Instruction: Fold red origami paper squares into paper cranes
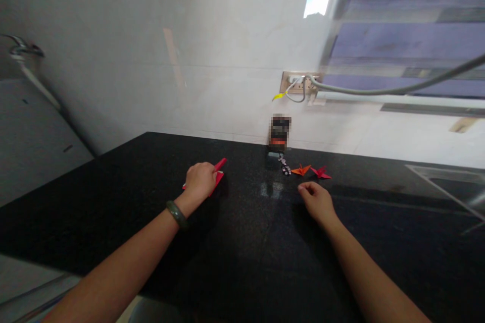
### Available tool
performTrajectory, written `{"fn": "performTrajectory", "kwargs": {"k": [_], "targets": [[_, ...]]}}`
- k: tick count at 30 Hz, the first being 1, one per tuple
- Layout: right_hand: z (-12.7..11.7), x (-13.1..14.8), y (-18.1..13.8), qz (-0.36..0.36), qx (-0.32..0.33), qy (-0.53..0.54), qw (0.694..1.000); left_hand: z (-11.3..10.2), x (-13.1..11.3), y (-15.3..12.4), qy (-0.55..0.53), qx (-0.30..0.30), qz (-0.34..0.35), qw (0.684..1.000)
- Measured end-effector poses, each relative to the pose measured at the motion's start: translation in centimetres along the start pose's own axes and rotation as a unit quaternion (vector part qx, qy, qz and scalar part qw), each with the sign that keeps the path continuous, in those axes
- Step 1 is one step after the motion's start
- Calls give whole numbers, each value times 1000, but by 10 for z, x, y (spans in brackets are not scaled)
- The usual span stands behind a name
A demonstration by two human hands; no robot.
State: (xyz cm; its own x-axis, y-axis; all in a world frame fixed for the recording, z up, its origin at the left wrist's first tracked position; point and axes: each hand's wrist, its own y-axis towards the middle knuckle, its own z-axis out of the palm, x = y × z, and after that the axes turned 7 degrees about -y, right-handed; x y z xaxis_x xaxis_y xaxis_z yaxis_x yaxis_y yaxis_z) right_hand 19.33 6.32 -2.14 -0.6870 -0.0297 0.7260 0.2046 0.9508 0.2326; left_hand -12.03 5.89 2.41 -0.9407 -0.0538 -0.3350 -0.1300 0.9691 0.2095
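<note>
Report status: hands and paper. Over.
Left hand curled down on red folded paper. Right hand loosely curled, empty, on black countertop. Orange paper crane and red paper crane beyond it, untouched.

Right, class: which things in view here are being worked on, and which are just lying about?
In hand: left hand, curled over the red paper; right hand, curled and empty on the black counter.
Lying about: orange crane, red crane, wall socket with cables, tap.
</note>
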Motion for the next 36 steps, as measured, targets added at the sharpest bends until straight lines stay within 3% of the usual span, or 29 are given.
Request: {"fn": "performTrajectory", "kwargs": {"k": [3, 8, 10, 11, 13, 16, 18, 20, 21, 24, 26, 27, 28, 31, 33, 36], "targets": [[1, 7, -5, 4, 30, 36, 999, 6, -34, -21, -11, -13, 150, 988], [1, 24, -19, 67, 131, 135, 980, 28, -88, -56, -83, 5, 321, 944], [1, 28, -22, 157, 199, 294, 922, 35, -102, -67, -96, 11, 365, 926], [1, 28, -23, 165, 212, 354, 896, 37, -106, -72, -97, 17, 382, 919], [1, 29, -23, 159, 197, 388, 886, 41, -110, -78, -109, 28, 399, 910], [-1, 28, -22, 150, 141, 418, 885, 46, -104, -78, -203, 4, 325, 924], [-3, 29, -21, 130, 105, 440, 882, 46, -97, -73, -312, -41, 179, 932], [-7, 30, -22, 84, 84, 451, 885, 43, -94, -67, -444, 1, 24, 896], [-8, 30, -23, 53, 85, 440, 893, 41, -93, -65, -518, 76, -51, 850], [-13, 30, -26, -73, 128, 383, 912, 33, -95, -61, -674, 298, -218, 640], [-15, 30, -29, -150, 186, 332, 913, 31, -95, -59, -718, 356, -238, 548], [-16, 30, -30, -183, 214, 301, 911, 32, -94, -59, -735, 362, -235, 523], [-17, 31, -31, -216, 245, 259, 909, 33, -93, -58, -747, 350, -232, 515], [-20, 32, -35, -276, 264, 135, 914, 39, -87, -56, -762, 277, -221, 541], [-19, 32, -36, -282, 251, 85, 922, 43, -84, -56, -768, 250, -213, 550], [-15, 29, -35, -257, 220, 73, 938, 45, -83, -56, -786, 249, -185, 534]]}}
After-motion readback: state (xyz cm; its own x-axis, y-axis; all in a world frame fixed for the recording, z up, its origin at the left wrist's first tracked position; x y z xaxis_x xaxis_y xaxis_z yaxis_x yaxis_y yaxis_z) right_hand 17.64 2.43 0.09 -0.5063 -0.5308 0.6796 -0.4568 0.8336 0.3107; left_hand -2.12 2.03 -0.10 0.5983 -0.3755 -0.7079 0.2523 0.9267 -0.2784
